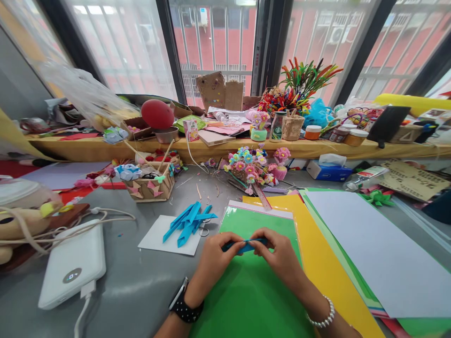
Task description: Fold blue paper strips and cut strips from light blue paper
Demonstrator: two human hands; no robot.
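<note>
Two hands point(211, 258) point(280, 257) (bare), one blue strip point(245, 244)

The person's forearms are bare right down to the wrists. The left hand point(211, 260) has a watch point(184, 304) strapped at the wrist, its band black and dotted with small pale specks, its case showing a light edge. The right hand point(278, 256) wears a bracelet point(322, 320) of small round pearly white beads in a single row.

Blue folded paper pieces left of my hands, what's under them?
A white sheet lies under the blue pieces, on the grey table. What look like scissor handles poke out at their right edge; the blades are covered.
</note>
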